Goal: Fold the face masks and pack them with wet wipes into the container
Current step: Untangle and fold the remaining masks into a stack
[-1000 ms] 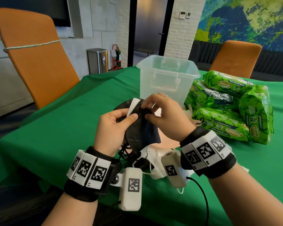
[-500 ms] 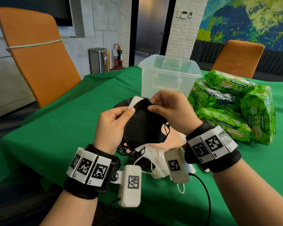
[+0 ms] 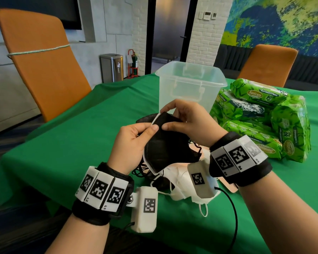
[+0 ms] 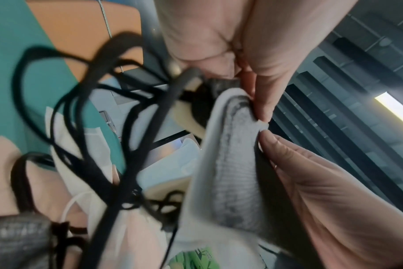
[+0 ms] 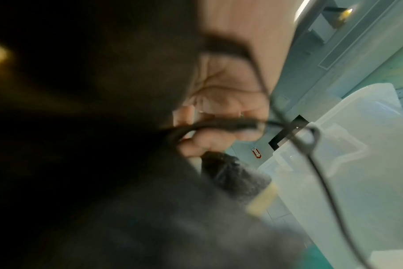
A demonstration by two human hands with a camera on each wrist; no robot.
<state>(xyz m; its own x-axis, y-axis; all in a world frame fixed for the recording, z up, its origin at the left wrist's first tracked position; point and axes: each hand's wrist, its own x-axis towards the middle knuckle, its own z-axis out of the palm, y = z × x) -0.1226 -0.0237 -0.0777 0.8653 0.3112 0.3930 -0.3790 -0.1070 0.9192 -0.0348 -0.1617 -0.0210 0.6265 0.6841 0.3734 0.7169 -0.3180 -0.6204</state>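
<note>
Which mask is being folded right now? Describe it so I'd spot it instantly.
On the green table, just in front of the clear plastic container, both hands pinch one black mask held up in the air. Unlike the white masks piled beneath, it is black with a white edge.

I see both forearms raised side by side, the left hand [image 3: 130,142] at nine o'clock and the right hand [image 3: 189,123] at three, thumbs nearly meeting, each pinching the black mask [image 3: 165,143]

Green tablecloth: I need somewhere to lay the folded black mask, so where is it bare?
Bare green tablecloth left of the container, toward the orange chair. Crowded: mask pile under both hands; wet wipe packs right.
</note>
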